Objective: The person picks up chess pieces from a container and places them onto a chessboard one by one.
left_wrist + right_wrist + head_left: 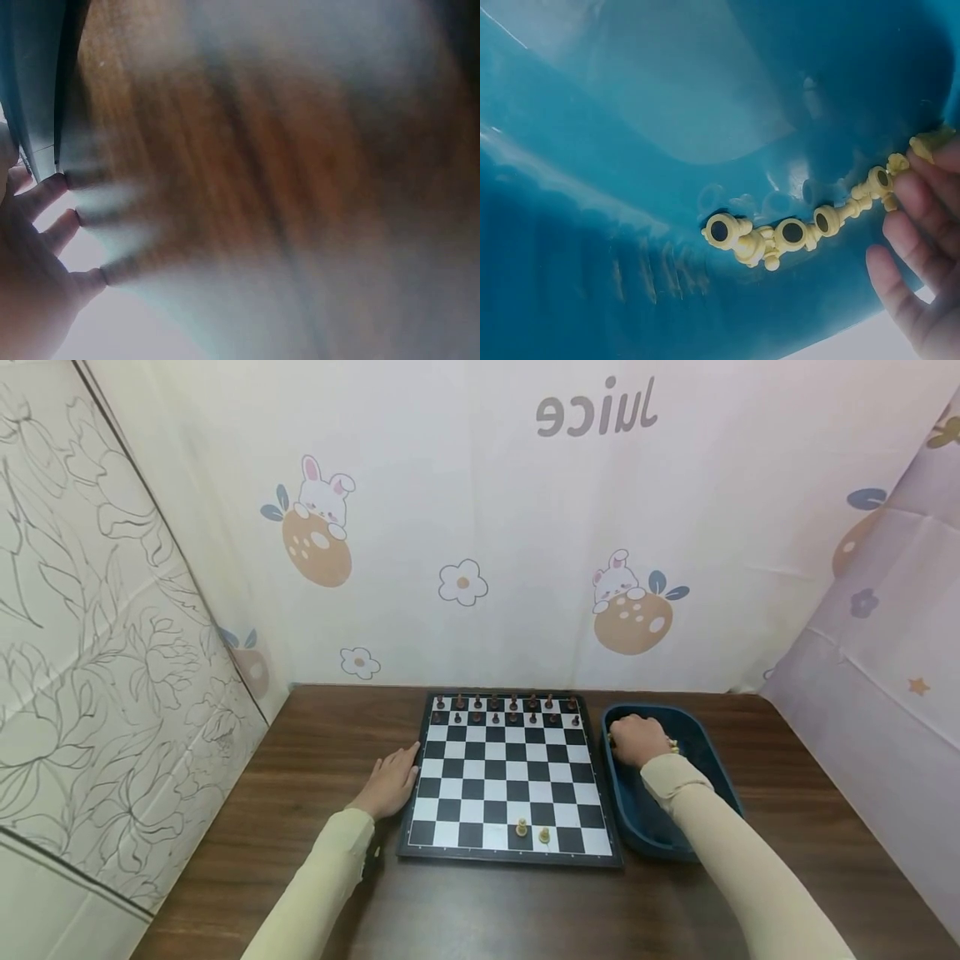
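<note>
Dark brown, wood-grained surface (pixel 487 910)
A black-and-white checkered chessboard with a black border (pixel 495 770) lies flat toward the far edge; just beside it, on the right, stands a rounded rectangular blue plastic basin (pixel 703 762).

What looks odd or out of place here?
The word "Juice" on the backdrop reads backwards, its J at the right end. Nothing looks spilled: the dark pieces line two rows on the board, and pale ones lie in the bin.
</note>
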{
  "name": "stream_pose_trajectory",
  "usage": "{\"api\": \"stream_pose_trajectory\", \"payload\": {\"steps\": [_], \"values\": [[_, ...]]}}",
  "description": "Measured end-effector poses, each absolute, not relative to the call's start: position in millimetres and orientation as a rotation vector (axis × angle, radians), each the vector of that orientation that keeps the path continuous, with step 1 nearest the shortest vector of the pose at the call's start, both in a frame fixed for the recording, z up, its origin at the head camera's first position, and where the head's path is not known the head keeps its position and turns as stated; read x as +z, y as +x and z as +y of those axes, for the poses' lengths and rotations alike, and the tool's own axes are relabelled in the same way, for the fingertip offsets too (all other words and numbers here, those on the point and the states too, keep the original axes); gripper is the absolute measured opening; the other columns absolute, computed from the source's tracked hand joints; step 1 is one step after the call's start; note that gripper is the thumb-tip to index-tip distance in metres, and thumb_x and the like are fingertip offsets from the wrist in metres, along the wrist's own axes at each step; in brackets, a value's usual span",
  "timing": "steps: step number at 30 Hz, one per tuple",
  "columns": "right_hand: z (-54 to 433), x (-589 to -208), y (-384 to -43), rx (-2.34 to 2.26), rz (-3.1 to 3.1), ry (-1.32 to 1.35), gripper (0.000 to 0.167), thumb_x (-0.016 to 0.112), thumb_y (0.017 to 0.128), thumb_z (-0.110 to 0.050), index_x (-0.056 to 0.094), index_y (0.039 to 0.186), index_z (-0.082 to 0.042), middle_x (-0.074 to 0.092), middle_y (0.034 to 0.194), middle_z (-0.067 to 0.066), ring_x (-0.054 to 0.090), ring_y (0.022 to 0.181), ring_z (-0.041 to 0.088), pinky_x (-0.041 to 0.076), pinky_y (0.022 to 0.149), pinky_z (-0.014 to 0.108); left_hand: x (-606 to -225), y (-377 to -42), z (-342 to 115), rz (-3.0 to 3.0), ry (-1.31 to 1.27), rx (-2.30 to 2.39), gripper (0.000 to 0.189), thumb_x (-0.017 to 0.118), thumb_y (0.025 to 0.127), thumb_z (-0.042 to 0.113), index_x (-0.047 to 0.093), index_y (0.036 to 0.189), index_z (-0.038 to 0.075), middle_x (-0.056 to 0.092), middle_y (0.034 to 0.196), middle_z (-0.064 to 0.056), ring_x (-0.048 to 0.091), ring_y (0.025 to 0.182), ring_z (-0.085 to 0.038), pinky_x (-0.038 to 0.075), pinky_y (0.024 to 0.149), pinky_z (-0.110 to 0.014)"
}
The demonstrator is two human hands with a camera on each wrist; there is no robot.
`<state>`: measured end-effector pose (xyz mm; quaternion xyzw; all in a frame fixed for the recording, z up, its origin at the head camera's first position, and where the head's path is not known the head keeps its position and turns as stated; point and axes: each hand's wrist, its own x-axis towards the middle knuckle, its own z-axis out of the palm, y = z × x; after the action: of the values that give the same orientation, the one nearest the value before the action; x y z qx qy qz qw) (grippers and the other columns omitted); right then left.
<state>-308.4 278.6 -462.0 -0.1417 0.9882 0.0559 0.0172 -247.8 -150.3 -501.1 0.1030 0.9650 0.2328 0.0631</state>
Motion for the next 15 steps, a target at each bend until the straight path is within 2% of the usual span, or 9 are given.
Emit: {"api": "stream_pose_trajectory", "payload": {"steps": [5, 15], "values": [[280, -465, -308, 0.175, 3.082, -0.448, 0.020, 0.068, 0.085, -0.008, 0.061, 0.066, -0.006, 0.051, 0.057, 0.003, 0.049, 0.055, 0.021, 0.048, 0.054, 0.036, -502, -246, -149, 2.909, 0.306, 0.708, 0.051, 0.035, 0.104, 0.023, 0.025, 0.151, 0.006, 0.034, 0.150, -0.017, 0.025, 0.140, -0.035, 0.011, 0.112, -0.058], [284, -449, -302, 0.034, 3.083, -0.431, 0.031, 0.066, 0.083, -0.007, 0.053, 0.055, -0.011, 0.046, 0.052, 0.002, 0.047, 0.050, 0.018, 0.041, 0.047, 0.030, -500, -248, -151, 2.915, 0.322, 0.714, 0.051, 0.035, 0.104, 0.024, 0.025, 0.151, 0.005, 0.034, 0.150, -0.017, 0.024, 0.140, -0.035, 0.011, 0.112, -0.057]]}}
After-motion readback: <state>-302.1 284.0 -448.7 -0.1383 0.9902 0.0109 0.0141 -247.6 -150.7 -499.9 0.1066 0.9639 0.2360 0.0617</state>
